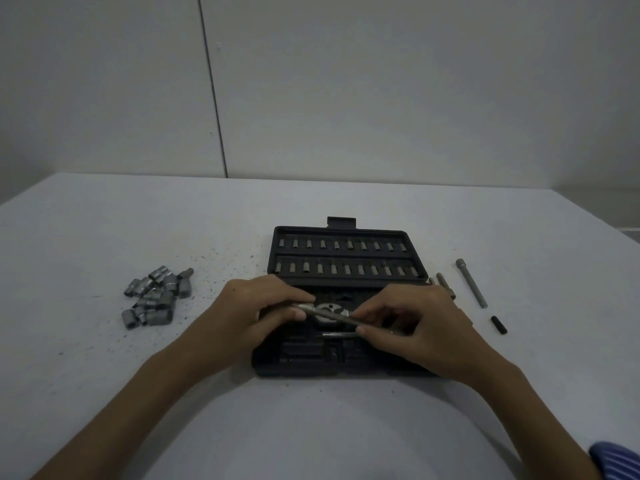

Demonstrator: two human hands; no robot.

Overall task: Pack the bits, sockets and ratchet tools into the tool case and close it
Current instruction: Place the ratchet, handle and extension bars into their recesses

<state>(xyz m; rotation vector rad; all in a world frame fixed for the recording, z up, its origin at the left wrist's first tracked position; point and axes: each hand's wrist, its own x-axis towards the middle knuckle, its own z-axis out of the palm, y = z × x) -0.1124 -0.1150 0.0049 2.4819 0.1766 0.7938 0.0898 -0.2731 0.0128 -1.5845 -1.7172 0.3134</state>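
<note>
Both hands pinch a ratchet tool [327, 311] over the open tool case [346, 233]: left hand [256, 306] at its head, right hand [412, 323] on the handle. Sockets [156, 296] piled left on the surface [138, 375]. No legible markings.

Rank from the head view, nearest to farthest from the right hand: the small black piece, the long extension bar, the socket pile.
From the right hand:
1. Small black piece, on the table just right of it.
2. Long extension bar, farther right and back.
3. Socket pile, far left, beyond the case.
</note>
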